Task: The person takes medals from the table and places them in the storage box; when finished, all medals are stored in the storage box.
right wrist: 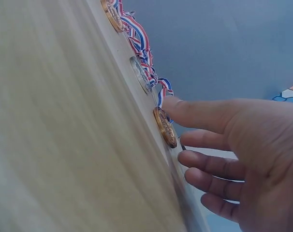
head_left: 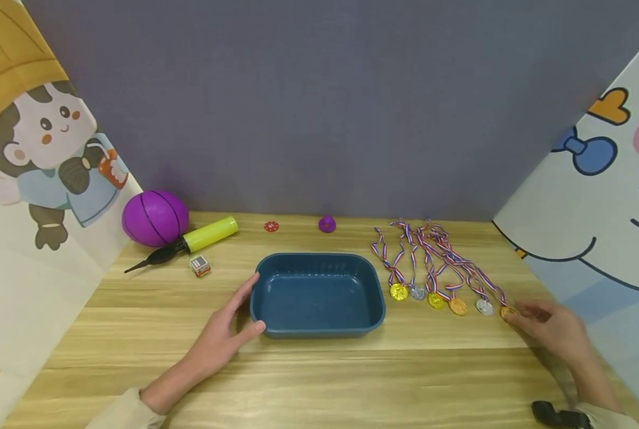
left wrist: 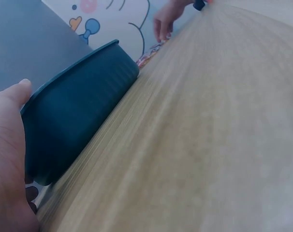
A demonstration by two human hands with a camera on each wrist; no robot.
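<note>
My left hand [head_left: 216,339] rests against the left end of a dark blue plastic basin [head_left: 319,331], thumb at the near corner and extended fingers along the side. The left wrist view also shows this basin [left wrist: 81,106], its underside on the table. At the right, my right hand [head_left: 552,326] reaches to a bronze medal [head_left: 508,312]. In the right wrist view, the thumb and loosely bent fingers are beside that medal [right wrist: 165,127], which lies on the table. Left of it lie a silver medal [head_left: 485,307], another bronze medal [head_left: 458,306] and several more with striped ribbons [head_left: 448,256].
A purple ball [head_left: 155,218], a yellow hand pump [head_left: 211,235] and a small box [head_left: 199,266] lie at the left. Near the back wall are a red disc [head_left: 271,226] and a small purple object [head_left: 327,224]. Printed panels flank the wooden table [head_left: 319,387].
</note>
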